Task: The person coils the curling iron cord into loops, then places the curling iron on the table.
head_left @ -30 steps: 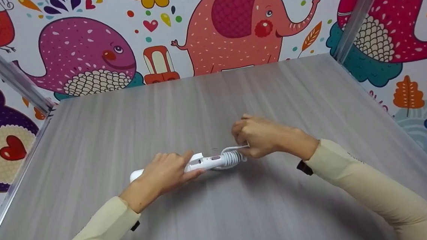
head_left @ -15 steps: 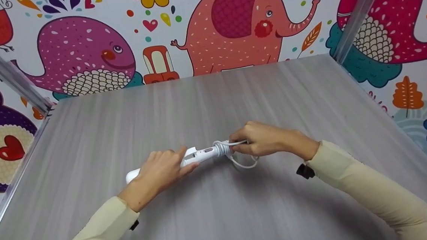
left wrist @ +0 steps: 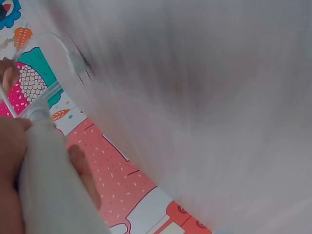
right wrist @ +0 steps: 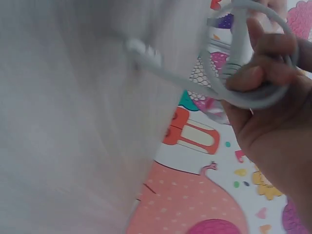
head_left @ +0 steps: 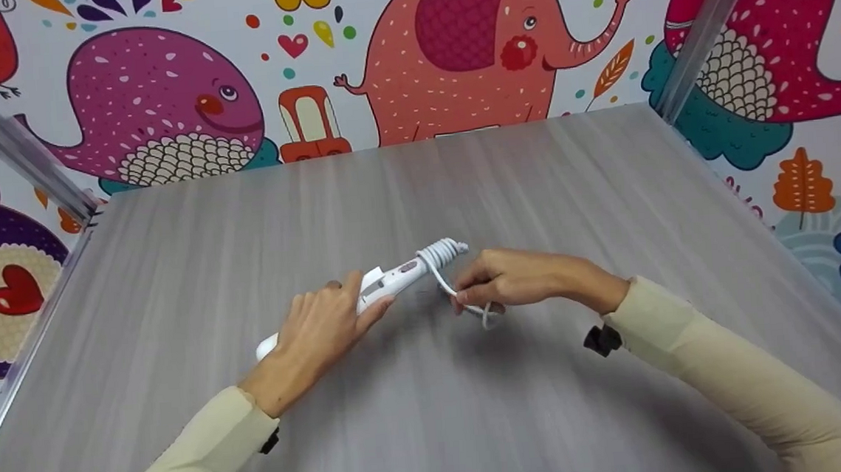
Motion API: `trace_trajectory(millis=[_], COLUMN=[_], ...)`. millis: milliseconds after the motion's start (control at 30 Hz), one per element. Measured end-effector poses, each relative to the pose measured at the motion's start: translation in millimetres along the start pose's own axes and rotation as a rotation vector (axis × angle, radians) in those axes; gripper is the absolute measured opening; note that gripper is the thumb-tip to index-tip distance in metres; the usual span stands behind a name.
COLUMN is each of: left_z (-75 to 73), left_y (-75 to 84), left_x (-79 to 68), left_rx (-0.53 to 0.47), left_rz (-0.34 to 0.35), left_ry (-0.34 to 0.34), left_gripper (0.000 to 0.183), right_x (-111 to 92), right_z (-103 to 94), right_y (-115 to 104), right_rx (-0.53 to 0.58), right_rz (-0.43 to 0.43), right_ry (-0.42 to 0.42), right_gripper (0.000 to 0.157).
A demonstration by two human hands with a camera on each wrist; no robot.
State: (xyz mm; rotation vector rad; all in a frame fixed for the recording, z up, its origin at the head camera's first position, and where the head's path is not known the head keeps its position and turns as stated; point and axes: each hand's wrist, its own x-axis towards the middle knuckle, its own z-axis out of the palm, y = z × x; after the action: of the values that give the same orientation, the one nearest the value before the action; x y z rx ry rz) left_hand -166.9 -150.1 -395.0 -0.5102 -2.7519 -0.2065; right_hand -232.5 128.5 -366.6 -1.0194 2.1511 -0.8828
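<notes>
A white curling iron (head_left: 400,277) slants up to the right above the table in the head view. My left hand (head_left: 323,323) grips it around the middle, hiding much of its body; its rounded end shows near the wrist. White cord coils (head_left: 439,252) are wound tightly round the other end. From there a loose length of cord (head_left: 434,273) runs down to my right hand (head_left: 518,277), which pinches it. In the right wrist view the cord loops over the curled fingers (right wrist: 273,68). The plug (right wrist: 142,51) dangles from it, prongs showing.
The grey wood-grain table (head_left: 257,232) lies under both hands. Walls printed with cartoon animals (head_left: 467,55) stand behind it and at both sides, with metal corner posts (head_left: 710,31) at the back.
The cord-wound end of the curling iron has tilted upward and away. My right hand has gone from beside that end to below it, drawing the cord round toward the front.
</notes>
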Motion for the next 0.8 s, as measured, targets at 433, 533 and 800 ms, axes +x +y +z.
trace_trajectory(millis=[433,533,800], left_z=[-1.0,-2.3,-3.5], left_y=[15.9,15.8,17.9], left_x=[-2.5,-2.1,-3.9], left_rx=[-0.067,-0.077,-0.104], left_rz=[0.070,0.072,0.104], left_ry=[0.040,0.042,0.050], left_gripper=[0.043,0.042,0.042], right_x=[17,20,26], right_z=[6.8,7.6,6.0], right_y=[37,40,53], right_rx=[-0.084,-0.170,-0.183], right_rz=[0.011,-0.034,-0.090], right_ry=[0.025,0.121,0.345], right_gripper=[0.023,0.019,0.016])
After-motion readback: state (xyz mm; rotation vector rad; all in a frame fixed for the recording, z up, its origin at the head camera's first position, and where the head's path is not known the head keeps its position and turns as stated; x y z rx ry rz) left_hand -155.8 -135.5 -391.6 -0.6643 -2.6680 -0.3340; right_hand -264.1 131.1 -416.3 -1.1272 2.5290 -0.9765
